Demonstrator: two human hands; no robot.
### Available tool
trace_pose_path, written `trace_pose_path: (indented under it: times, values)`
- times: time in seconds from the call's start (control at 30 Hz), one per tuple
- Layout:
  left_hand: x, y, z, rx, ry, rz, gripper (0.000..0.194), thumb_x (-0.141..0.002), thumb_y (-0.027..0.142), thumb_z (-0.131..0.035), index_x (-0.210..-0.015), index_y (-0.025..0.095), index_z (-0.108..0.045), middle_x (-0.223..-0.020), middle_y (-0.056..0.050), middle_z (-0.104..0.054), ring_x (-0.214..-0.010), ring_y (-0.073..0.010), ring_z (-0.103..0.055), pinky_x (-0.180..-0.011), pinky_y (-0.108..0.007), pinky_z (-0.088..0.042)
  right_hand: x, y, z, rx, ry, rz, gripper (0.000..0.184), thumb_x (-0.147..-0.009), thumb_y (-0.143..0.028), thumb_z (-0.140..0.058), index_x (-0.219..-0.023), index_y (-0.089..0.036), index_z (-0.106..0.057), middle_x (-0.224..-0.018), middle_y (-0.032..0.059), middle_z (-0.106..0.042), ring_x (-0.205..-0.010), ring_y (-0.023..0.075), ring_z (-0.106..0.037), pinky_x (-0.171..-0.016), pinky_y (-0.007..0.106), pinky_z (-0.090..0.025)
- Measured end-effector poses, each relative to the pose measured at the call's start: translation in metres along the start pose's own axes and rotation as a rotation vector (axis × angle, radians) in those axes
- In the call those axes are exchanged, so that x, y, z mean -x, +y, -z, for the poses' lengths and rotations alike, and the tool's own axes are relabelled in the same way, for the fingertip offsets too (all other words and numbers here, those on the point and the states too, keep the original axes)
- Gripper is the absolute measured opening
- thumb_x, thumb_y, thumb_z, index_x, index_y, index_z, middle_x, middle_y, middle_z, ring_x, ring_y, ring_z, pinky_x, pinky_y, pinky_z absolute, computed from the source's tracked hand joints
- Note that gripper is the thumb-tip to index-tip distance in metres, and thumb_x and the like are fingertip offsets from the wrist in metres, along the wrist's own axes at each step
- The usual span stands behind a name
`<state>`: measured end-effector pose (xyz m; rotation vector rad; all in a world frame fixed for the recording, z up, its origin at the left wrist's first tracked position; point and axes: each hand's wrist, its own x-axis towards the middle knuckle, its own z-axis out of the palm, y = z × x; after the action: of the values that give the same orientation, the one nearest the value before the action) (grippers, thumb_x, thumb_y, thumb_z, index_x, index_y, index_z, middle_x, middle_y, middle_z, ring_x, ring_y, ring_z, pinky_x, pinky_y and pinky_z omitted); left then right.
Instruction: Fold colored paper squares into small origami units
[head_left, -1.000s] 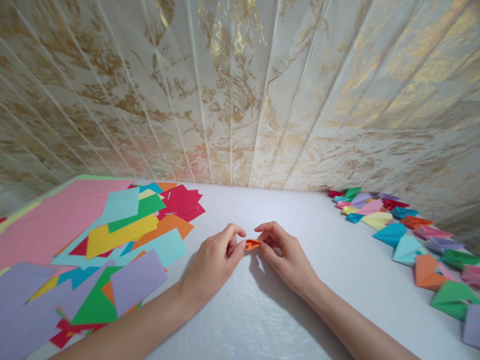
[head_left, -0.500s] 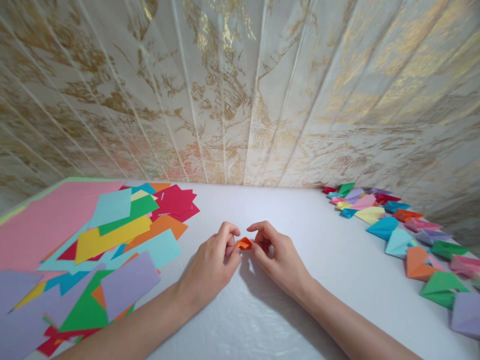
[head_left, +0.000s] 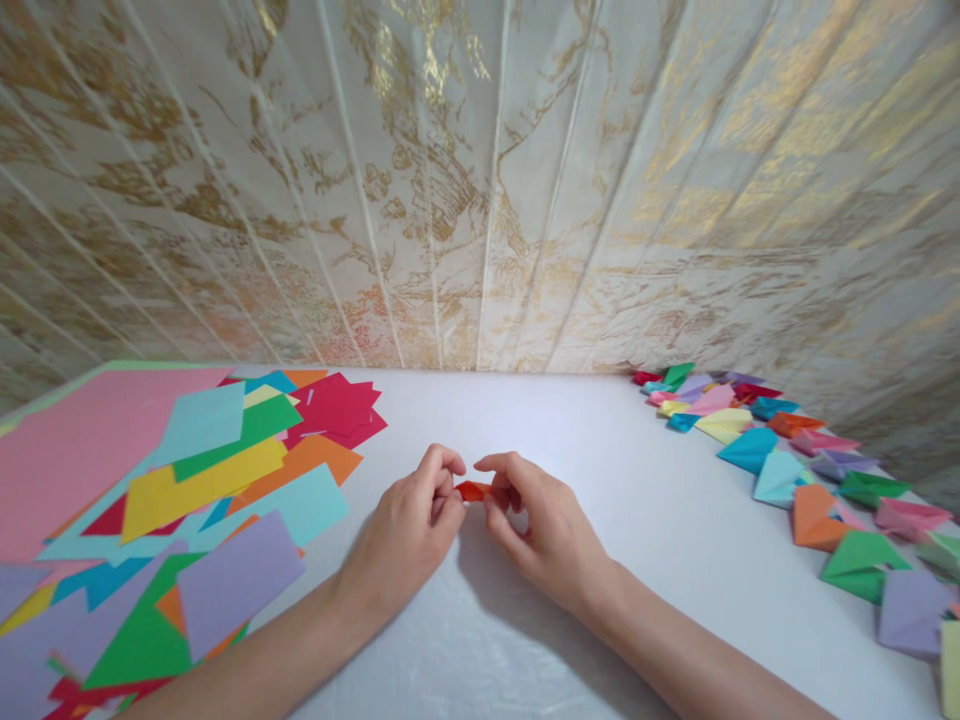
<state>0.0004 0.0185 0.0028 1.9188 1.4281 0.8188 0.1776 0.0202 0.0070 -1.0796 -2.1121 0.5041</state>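
A small folded piece of orange paper [head_left: 474, 491] is held between my two hands, just above the white table. My left hand [head_left: 420, 520] pinches its left end between thumb and curled fingers. On the other side my right hand [head_left: 541, 530] grips the right end in the same way. The fingertips cover both ends of the paper, so its full shape is hidden.
Loose coloured paper sheets, among them a lilac sheet [head_left: 240, 585] and a yellow sheet [head_left: 202, 490], overlap on the left. Rows of folded paper shapes, such as a green one [head_left: 862, 568], line the right side. A gold-patterned curtain [head_left: 450, 200] hangs behind the white table [head_left: 510, 410].
The orange paper has tilted, its open hollow no longer showing, and it looks darker. The whole view has shifted slightly, moving table things left. Both hands keep their hold.
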Motion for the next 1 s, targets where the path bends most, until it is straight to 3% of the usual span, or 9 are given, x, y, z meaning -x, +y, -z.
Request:
trace_pose_path:
  times: [0.37,0.63,1.0]
  values:
    - [-0.0034,-0.0012,-0.0071,-0.212,-0.008,-0.025,0.019,-0.085,0.014,-0.038,-0.1,0.025,-0.041,-0.065,0.006,-0.045,-0.06,-0.0193,-0.053,-0.06,-0.028,-0.038,-0.0017,0.0016,-0.0012,0.185,-0.034,0.079,0.031,-0.086,-0.006,-0.044,-0.113,-0.015,-0.055,-0.077,0.0044,-0.065,-0.067,0.0189,-0.062,-0.063,0.027,-0.047]
    - [0.0007,0.0004,-0.0077,-0.294,-0.036,-0.069,0.023,-0.085,0.011,-0.044,-0.103,0.025,-0.042,-0.086,-0.003,-0.063,-0.085,-0.0262,-0.064,-0.073,-0.034,-0.044,-0.0016,0.005,-0.0029,0.091,-0.092,-0.086,0.031,-0.084,-0.007,-0.046,-0.112,-0.017,-0.054,-0.07,-0.0009,-0.062,-0.055,0.0148,-0.057,-0.056,0.023,-0.041]
    - [-0.0035,0.0015,-0.0089,-0.401,-0.03,-0.029,0.022,-0.088,0.01,-0.045,-0.105,0.024,-0.044,-0.069,0.002,-0.059,-0.075,-0.0256,-0.062,-0.065,-0.031,-0.038,-0.0033,0.0045,-0.0045,0.023,-0.151,-0.195,0.022,-0.084,-0.008,-0.048,-0.102,-0.02,-0.054,-0.069,-0.0017,-0.064,-0.056,0.0144,-0.058,-0.056,0.022,-0.039]
